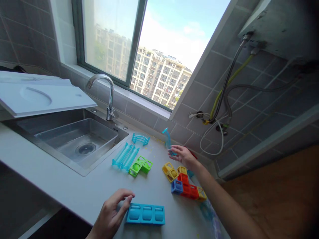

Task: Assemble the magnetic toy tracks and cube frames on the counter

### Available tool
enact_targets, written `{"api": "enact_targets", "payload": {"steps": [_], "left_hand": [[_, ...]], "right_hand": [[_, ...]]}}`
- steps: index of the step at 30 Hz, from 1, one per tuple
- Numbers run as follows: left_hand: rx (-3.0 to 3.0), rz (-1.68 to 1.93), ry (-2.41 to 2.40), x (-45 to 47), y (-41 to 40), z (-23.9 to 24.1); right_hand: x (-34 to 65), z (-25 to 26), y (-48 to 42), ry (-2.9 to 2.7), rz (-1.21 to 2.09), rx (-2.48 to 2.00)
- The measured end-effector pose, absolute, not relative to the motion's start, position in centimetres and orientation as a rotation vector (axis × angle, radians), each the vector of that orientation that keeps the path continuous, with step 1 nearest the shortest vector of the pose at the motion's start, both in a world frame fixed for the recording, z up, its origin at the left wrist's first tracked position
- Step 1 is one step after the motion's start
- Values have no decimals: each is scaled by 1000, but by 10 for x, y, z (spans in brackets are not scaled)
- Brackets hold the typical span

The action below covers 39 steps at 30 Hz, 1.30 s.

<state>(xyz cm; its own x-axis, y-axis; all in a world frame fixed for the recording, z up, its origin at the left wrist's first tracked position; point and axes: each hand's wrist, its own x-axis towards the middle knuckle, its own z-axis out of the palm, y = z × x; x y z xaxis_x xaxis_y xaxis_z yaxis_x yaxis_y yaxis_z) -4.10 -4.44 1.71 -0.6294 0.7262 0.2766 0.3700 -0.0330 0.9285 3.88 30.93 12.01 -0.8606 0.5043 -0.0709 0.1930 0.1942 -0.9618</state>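
Note:
My right hand (183, 155) is closed on the lower end of a translucent blue curved track piece (166, 136), which stands up near the back wall. My left hand (116, 209) is loosely curled, a small gap between thumb and forefinger, at the left end of a blue three-cube block (147, 214); whether it touches the block I cannot tell. Green cube blocks (141, 165) lie beside straight translucent blue track pieces (126, 156), with curved blue pieces (140, 139) behind them. Below my right hand sit yellow cubes (170, 172), red cubes (188, 187) and a blue cube (176, 187).
A steel sink (82, 139) with a chrome faucet (109, 96) is on the left, a white panel (45, 96) lying over its back. Hoses and cables (219, 103) hang on the right wall under a white appliance (281, 30). The counter's front edge (50, 196) runs at lower left.

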Motion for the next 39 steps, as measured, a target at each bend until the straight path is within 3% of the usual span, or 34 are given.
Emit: {"api": "enact_targets", "payload": {"steps": [3,6,10,13,14,16,20,30,39], "left_hand": [[881,1740,1827,-43,-37,32],[707,1767,1555,-40,-24,51],[530,1796,1434,-29,-16,65],[414,1859,1490,-28,-21,61],[390,1897,1508,-30,-24,57],[366,1968,1549,-37,-30,44],[304,2028,1593,-53,-39,16],[390,1992,1458,-53,-45,-3],[307,2031,1247,-51,-46,6]], "right_hand": [[64,116,244,-2099,2233,-567],[78,112,184,-2228,2298,-443],[83,112,147,-2534,2048,-216],[77,125,172,-2774,1756,-125],[73,132,190,-2847,1571,-187],[64,143,236,-2899,886,-665],[47,143,322,-2922,539,-968],[6,69,405,-3186,229,-1315],[30,67,408,-3099,258,-1108]]}}
